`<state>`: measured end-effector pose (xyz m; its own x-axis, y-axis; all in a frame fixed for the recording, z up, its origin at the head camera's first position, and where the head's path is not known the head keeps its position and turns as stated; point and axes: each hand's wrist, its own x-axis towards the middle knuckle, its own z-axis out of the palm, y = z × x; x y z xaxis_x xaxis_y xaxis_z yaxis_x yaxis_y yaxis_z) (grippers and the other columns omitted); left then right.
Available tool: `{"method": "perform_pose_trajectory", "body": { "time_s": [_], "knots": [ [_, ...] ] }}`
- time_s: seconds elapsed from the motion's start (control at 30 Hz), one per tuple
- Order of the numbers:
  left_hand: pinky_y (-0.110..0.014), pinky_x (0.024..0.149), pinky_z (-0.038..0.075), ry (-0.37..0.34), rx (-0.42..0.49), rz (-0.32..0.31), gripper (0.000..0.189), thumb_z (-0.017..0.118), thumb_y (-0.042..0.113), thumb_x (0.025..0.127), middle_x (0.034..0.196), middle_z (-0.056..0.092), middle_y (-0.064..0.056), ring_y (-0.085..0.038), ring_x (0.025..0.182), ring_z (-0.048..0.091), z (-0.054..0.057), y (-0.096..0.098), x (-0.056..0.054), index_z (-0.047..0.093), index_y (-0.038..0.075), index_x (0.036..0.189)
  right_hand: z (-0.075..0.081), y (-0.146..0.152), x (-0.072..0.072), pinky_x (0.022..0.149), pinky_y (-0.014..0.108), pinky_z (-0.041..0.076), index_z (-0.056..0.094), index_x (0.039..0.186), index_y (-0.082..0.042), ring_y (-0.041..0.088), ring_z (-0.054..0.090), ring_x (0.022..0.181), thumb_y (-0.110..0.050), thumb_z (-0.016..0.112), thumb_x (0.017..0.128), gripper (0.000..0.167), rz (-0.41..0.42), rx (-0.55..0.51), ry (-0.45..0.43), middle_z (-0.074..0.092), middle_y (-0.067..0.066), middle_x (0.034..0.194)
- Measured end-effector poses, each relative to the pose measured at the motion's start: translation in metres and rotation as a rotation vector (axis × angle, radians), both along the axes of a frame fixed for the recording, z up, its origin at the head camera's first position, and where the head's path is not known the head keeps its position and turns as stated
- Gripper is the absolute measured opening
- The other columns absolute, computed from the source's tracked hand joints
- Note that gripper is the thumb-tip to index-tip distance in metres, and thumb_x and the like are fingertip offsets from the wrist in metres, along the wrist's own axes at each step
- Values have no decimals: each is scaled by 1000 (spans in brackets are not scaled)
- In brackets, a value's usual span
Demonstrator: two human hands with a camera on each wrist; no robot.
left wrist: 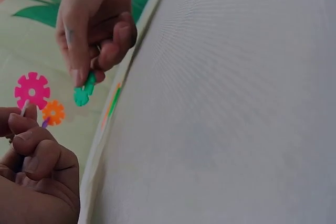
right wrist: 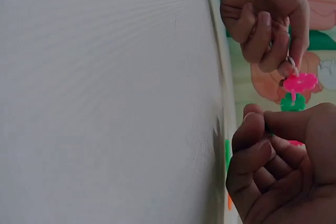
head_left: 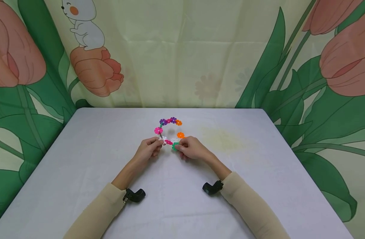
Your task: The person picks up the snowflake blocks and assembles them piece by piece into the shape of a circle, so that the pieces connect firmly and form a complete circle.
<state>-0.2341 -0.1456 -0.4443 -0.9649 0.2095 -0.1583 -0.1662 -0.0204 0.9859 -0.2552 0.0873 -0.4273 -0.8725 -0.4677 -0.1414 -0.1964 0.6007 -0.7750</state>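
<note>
Notched plastic flower discs, linked edge to edge, form a curved chain above the table, with a gap on its right side. At the near left of the chain, my left hand (head_left: 149, 147) pinches a white disc (head_left: 162, 139) between thumb and finger. My right hand (head_left: 193, 148) pinches a green disc (left wrist: 82, 95) by its edge. Between the hands sit pink discs (head_left: 168, 142). An orange disc (head_left: 180, 135) stands by the right fingertips, across the gap from another orange disc (head_left: 178, 122). Purple discs (head_left: 163, 122) and a pink disc (head_left: 158, 130) make up the far and left parts.
A white cloth covers the table (head_left: 176, 205), with a faint yellowish stain (head_left: 221, 138) right of the hands. Behind it hangs a curtain (head_left: 182, 59) printed with tulips and a white animal. Black wrist cameras (head_left: 136, 195) sit at both beige sleeves (head_left: 95, 212).
</note>
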Motion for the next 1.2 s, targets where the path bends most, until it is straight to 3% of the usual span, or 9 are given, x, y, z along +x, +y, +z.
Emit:
{"method": "perform_pose_trajectory", "body": {
  "time_s": [0.23, 0.43, 0.9, 1.2],
  "knots": [
    [-25, 56, 30, -7, 4, -9, 27, 61, 24, 108, 75, 52, 4, -11, 60, 40, -1, 2, 0, 61, -1, 100, 1, 10, 5, 58, 25, 50, 70, 96, 2, 14, 59, 57, -22, 59, 109, 30, 14, -149, -126, 66, 1, 71],
    [-25, 56, 31, -13, 9, -9, 27, 61, 24, 108, 74, 52, 4, -11, 60, 40, -2, 4, 1, 61, -1, 99, 4, 15, 10, 57, 25, 50, 66, 97, 5, 15, 59, 58, -22, 57, 110, 31, 43, -233, -172, 64, 2, 71],
    [-23, 57, 33, -26, 10, -6, 26, 61, 24, 108, 74, 54, 4, -11, 61, 41, -2, 5, 2, 63, -1, 100, 5, 20, 12, 57, 23, 50, 66, 107, 11, 14, 59, 60, -21, 55, 111, 34, 35, -288, -208, 66, 2, 74],
    [-23, 56, 32, -24, 3, -10, 27, 60, 24, 108, 74, 53, 4, -11, 61, 41, -3, 6, 2, 62, -2, 102, 2, 17, 11, 56, 23, 49, 69, 106, 12, 13, 59, 58, -21, 57, 110, 35, 50, -317, -212, 67, 1, 70]
  ]
}}
